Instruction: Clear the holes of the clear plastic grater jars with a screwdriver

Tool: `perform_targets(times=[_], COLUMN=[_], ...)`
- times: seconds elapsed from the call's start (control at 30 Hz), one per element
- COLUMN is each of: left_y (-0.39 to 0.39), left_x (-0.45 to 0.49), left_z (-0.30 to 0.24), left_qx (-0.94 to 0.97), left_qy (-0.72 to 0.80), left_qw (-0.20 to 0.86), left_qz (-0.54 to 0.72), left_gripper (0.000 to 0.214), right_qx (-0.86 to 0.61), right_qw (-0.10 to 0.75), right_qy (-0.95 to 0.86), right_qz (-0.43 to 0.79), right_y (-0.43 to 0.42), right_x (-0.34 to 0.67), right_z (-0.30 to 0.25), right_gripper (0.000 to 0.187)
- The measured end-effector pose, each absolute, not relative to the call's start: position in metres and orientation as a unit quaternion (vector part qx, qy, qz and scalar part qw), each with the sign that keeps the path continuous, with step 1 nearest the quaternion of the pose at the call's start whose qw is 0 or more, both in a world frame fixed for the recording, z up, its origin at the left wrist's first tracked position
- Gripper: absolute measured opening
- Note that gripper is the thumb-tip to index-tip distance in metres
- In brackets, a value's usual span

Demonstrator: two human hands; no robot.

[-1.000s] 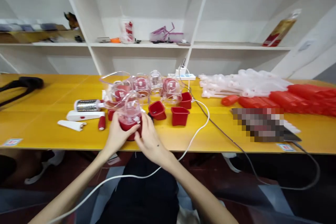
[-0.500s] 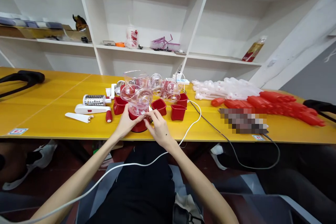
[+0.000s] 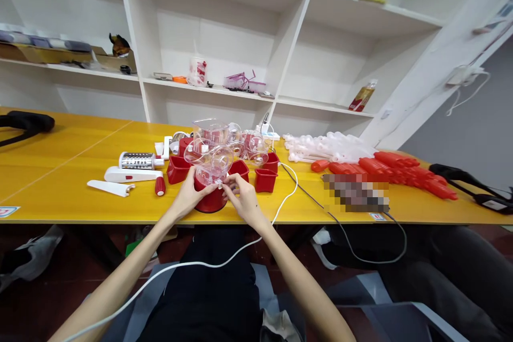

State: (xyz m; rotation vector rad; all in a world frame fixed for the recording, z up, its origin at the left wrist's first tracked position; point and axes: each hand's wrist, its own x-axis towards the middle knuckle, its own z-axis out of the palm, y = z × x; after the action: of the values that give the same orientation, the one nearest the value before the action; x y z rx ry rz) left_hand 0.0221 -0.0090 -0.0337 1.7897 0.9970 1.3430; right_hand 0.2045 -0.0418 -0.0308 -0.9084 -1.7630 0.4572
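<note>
Two bare hands are seen in the head view, both at one red round-based unit with a clear plastic hopper [image 3: 211, 202], stood upright at the near edge of the yellow wooden table [image 3: 72, 197]. Its left side is clasped by the left hand [image 3: 187, 196], fingers curled round, thumb laid across the front. Fingertips of the right hand [image 3: 243, 196] are drawn close together at a small whitish tab [image 3: 219, 184] on the unit's front; whether the tab is pinched or only touched cannot be told, too small. More clear plastic hoppers [image 3: 255, 144] are grouped behind. Red tapered plastic cups are set either side: one to the left [image 3: 178, 170], another at front right [image 3: 265, 180]. Farther left, a perforated metal drum [image 3: 137, 161], a white crank arm with red knob [image 3: 132, 175] and a flat white tapered piece [image 3: 110, 188] are laid out. Red plastic pieces [image 3: 401, 168] are piled well to the right.
</note>
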Motion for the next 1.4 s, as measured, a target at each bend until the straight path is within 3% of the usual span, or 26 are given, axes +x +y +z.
perform_targets(times=[0.2, 0.67, 0.9, 1.4], left_y=[-0.007, -0.006, -0.005, -0.004], left_x=[0.021, 0.018, 0.021, 0.02], left_z=[-0.035, -0.035, -0.038, -0.033], left_qx=[0.7, 0.709, 0.714, 0.674], left_qy=[0.373, 0.376, 0.364, 0.364], left_qw=[0.334, 0.327, 0.337, 0.391], left_qz=[0.509, 0.499, 0.494, 0.511], left_gripper=[0.064, 0.066, 0.068, 0.069], right_qx=[-0.402, -0.411, -0.391, -0.403], right_qw=[0.518, 0.523, 0.484, 0.5], right_qy=[-0.718, -0.731, -0.77, -0.735], right_qz=[0.233, 0.152, 0.141, 0.216], right_y=[-0.042, -0.041, -0.037, -0.045], right_x=[0.208, 0.201, 0.216, 0.214], right_z=[-0.027, -0.033, -0.034, -0.023], right_gripper=[0.026, 0.016, 0.028, 0.04])
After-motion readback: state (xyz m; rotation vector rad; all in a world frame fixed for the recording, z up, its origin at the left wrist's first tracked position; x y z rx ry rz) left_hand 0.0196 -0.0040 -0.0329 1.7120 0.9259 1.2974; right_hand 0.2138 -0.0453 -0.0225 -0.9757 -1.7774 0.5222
